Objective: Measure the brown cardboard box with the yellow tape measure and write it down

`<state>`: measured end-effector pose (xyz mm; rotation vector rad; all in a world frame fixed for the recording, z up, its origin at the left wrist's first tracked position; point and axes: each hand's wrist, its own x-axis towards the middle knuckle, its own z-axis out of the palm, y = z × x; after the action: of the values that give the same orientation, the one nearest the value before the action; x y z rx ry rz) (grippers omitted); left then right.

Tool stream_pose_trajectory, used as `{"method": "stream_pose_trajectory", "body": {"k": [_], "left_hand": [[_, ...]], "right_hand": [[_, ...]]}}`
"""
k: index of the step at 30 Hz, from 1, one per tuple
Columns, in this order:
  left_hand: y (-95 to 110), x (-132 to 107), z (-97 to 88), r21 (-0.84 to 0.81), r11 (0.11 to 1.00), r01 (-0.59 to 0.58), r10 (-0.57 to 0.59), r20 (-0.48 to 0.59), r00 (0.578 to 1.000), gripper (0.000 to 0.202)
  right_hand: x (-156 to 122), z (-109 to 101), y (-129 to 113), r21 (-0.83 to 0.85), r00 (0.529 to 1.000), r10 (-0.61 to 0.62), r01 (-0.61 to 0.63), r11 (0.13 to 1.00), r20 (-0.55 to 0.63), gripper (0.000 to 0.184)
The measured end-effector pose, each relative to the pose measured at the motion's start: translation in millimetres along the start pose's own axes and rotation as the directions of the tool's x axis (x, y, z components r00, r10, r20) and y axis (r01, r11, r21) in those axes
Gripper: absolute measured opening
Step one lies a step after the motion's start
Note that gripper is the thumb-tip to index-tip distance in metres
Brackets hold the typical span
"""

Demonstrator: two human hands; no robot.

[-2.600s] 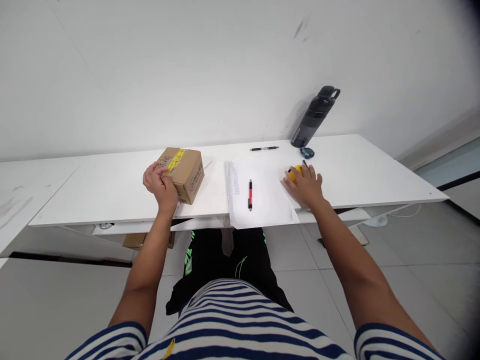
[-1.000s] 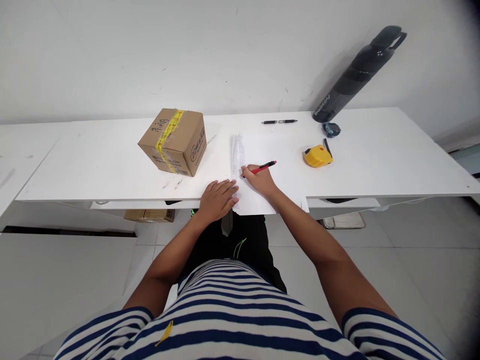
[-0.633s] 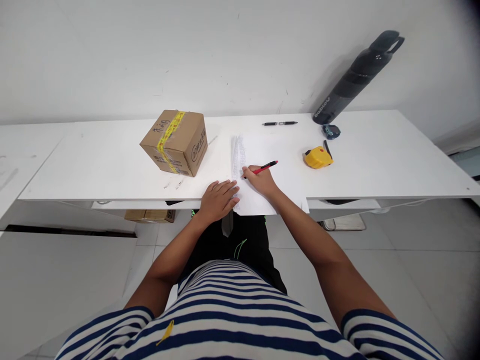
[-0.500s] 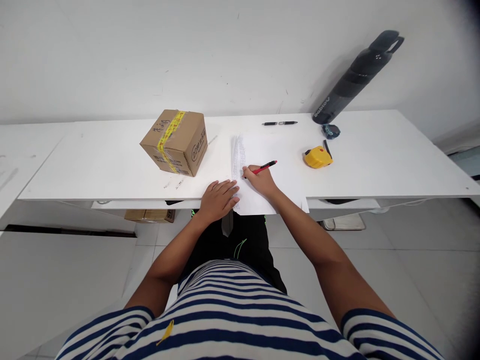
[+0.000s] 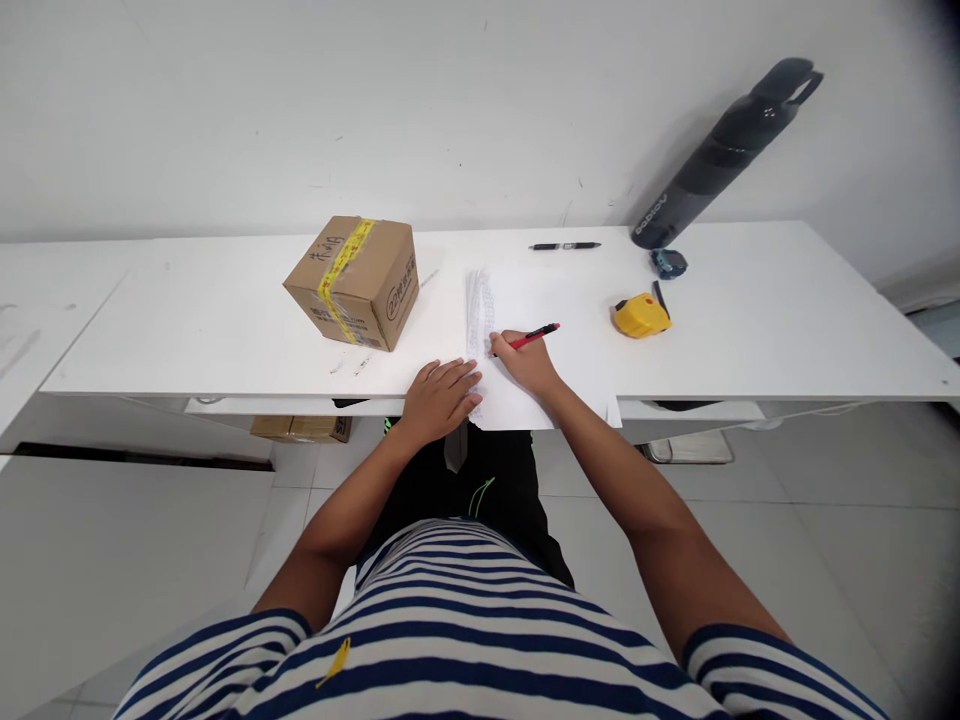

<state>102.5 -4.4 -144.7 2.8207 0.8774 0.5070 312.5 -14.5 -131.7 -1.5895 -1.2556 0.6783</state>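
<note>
Of the 2 pens, the near pen [image 5: 535, 336] is red and black, the far pen [image 5: 565, 246] black with a pale band; the white paper [image 5: 570, 295] carries grey-blue writing [image 5: 486, 298] at left. On the white desk [image 5: 180, 335], the left box [image 5: 360, 275] is brown with yellow tape [image 5: 345, 260], the tape measure [image 5: 643, 316] at right yellow and black, the bottle [image 5: 716, 155] dark with white lettering. Nearest, the shirt [image 5: 442, 630] is striped navy and white, the trousers [image 5: 506, 485] black with green.

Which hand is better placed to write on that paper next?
The right hand, I'd judge: it grips the red pen, lower end angled toward the paper. The left hand lies palm down at the paper's left edge, without a pen.
</note>
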Motion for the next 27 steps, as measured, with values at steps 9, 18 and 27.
{"method": "stream_pose_trajectory", "body": {"k": [9,18,27], "left_hand": [[0,0,1.5,-0.009,1.0,-0.002,0.002,-0.01,1.0,0.042],[-1,0,2.3,-0.04,0.999,0.0,-0.001,-0.021,1.0,0.041],[-6,5,-31.6,-0.347,0.934,-0.084,0.038,-0.136,0.99,0.03]], "right_hand": [[1,-2,3,-0.006,1.0,0.01,-0.01,1.0,-0.012,0.037],[0,-2,-1,-0.005,0.997,0.043,-0.043,0.999,-0.07,0.038],[2,-1,6,-0.02,1.0,0.019,-0.02,1.0,-0.022,0.04]]}}
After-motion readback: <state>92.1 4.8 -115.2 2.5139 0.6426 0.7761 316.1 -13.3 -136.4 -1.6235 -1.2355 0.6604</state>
